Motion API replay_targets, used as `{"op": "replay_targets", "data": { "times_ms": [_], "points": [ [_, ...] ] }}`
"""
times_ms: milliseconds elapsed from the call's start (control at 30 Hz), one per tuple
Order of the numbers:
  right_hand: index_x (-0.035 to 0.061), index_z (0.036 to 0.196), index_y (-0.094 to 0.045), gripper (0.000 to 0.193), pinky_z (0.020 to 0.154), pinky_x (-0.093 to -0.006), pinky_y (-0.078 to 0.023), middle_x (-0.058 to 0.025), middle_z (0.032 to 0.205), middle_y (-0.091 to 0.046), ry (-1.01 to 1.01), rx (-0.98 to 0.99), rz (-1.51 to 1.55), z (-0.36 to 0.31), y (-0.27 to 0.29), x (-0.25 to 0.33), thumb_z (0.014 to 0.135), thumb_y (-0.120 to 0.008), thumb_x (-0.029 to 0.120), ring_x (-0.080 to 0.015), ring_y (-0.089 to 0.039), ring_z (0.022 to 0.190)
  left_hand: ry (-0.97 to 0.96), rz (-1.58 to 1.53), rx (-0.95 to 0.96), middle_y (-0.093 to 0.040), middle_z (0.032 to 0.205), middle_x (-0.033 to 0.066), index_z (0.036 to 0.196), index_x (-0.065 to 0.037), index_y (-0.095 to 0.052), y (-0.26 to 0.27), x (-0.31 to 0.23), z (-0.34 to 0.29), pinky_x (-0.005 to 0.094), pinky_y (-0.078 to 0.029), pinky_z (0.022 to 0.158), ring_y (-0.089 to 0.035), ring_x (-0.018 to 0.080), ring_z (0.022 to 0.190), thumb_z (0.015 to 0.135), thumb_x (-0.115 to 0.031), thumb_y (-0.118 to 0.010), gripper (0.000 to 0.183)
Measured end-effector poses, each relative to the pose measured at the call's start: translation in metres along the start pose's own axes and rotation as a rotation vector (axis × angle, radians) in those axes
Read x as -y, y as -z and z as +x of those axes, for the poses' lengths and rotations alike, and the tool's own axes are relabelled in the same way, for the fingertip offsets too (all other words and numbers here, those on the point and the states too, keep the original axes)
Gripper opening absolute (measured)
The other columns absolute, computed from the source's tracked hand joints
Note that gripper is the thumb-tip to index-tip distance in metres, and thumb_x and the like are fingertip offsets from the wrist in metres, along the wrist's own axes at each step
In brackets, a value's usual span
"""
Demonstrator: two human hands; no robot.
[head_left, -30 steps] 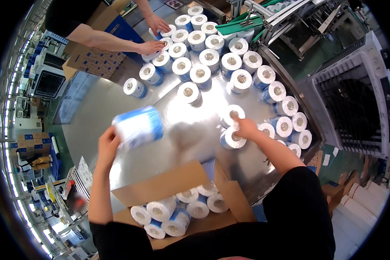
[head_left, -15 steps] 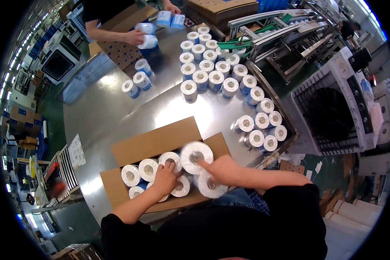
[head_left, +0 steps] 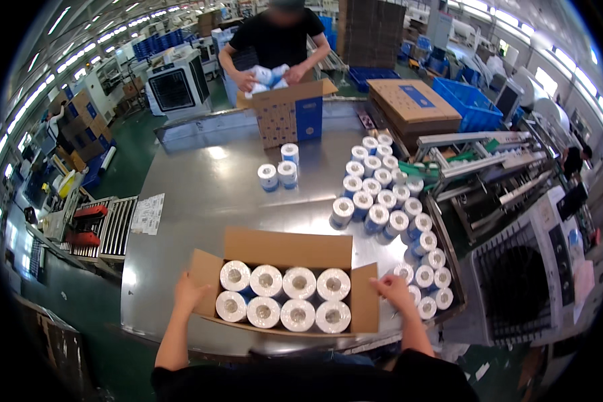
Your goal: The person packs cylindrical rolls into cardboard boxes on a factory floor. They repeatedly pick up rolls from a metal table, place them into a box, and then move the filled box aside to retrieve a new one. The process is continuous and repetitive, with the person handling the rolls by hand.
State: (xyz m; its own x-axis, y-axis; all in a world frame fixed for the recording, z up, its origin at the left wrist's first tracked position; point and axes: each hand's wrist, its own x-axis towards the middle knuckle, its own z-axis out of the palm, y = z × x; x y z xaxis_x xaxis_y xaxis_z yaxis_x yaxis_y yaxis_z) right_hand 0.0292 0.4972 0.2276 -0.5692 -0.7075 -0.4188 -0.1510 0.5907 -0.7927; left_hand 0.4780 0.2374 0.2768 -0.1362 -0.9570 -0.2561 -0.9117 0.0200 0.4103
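An open cardboard carton point(head_left: 287, 240) stands near the front edge of the metal table, holding two rows of upright white paper rolls point(head_left: 299, 283) with hollow cores. At its left side, my left hand point(head_left: 190, 292) is closed on the left end flap point(head_left: 206, 271), its fingers partly hidden. My right hand point(head_left: 395, 292) pinches the outer edge of the right end flap point(head_left: 364, 295). Both long and short flaps that show are folded outward. Neither hand holds a roll.
Many more rolls point(head_left: 376, 216) crowd the table's right side, close to my right hand. Three rolls point(head_left: 287, 174) stand farther back. Across the table point(head_left: 181, 201), a co-worker point(head_left: 275, 40) holds several rolls over a printed carton point(head_left: 288, 120). A conveyor point(head_left: 476, 144) adjoins at right.
The two rolls at my right hand now sit in the carton. Both hands have moved out to its end flaps. The view has tilted up; the co-worker's rolls are over the printed carton.
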Motion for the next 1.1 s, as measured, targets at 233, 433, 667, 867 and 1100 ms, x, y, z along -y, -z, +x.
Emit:
{"op": "replay_targets", "data": {
  "times_ms": [233, 433, 667, 867, 1100],
  "points": [
    [-0.0001, 0.109, -0.061, 0.041, 0.084, -0.0296, -0.048, -0.0092, 0.101, -0.064, 0.111, 0.518, 0.286, 0.026, -0.119, -0.005, 0.094, -0.056, 0.038, -0.0157, -0.060, 0.091, -0.476, 0.142, 0.214, -0.065, 0.091, 0.0165, 0.104, -0.009, -0.064, -0.045, -0.034, -0.034, 0.0443, -0.050, 0.078, -0.062, 0.0367, 0.087, 0.085, -0.039, -0.057, 0.036],
    [-0.0012, 0.128, -0.042, 0.066, 0.091, -0.0343, -0.046, -0.0130, 0.115, -0.057, 0.560, -0.210, -0.095, -0.027, -0.114, -0.020, 0.077, -0.076, 0.021, -0.0221, -0.056, 0.106, -0.894, 0.013, -0.514, -0.057, 0.114, 0.0149, 0.119, -0.004, -0.055, -0.133, -0.054, 0.054, 0.0432, -0.040, 0.098, -0.049, 0.0326, 0.114, 0.082, -0.030, -0.060, 0.046],
    [0.0023, 0.127, -0.045, 0.057, 0.095, -0.0376, -0.044, -0.0126, 0.120, -0.054, -0.022, 0.100, 0.708, -0.056, -0.156, -0.030, 0.079, -0.074, 0.013, -0.0219, -0.051, 0.114, -0.881, 0.157, -0.348, -0.059, 0.098, 0.0151, 0.098, -0.003, -0.059, -0.112, -0.146, 0.074, 0.0430, -0.042, 0.089, -0.052, 0.0306, 0.102, 0.077, -0.030, -0.064, 0.034],
    [0.0148, 0.138, -0.038, 0.056, 0.094, -0.0595, -0.038, -0.0061, 0.133, -0.047, -0.398, 0.405, 0.790, -0.026, -0.195, 0.017, 0.091, -0.060, 0.035, -0.0257, -0.048, 0.118, -0.858, 0.052, -0.093, -0.040, 0.133, 0.0238, 0.129, 0.000, -0.044, -0.150, -0.077, -0.055, 0.0576, -0.023, 0.104, -0.032, 0.0412, 0.128, 0.068, -0.055, -0.068, 0.085],
    [0.0061, 0.146, -0.027, 0.064, 0.106, -0.0555, -0.033, -0.0074, 0.154, -0.022, -0.115, 1.050, 0.591, 0.017, -0.258, 0.124, 0.097, -0.041, 0.045, -0.0265, -0.021, 0.142, -0.520, 0.388, -0.056, -0.007, 0.155, 0.0206, 0.149, -0.006, -0.015, -0.080, 0.006, 0.083, 0.0682, -0.001, 0.107, 0.001, 0.0391, 0.143, 0.059, -0.070, -0.068, 0.123]
  ]
}}
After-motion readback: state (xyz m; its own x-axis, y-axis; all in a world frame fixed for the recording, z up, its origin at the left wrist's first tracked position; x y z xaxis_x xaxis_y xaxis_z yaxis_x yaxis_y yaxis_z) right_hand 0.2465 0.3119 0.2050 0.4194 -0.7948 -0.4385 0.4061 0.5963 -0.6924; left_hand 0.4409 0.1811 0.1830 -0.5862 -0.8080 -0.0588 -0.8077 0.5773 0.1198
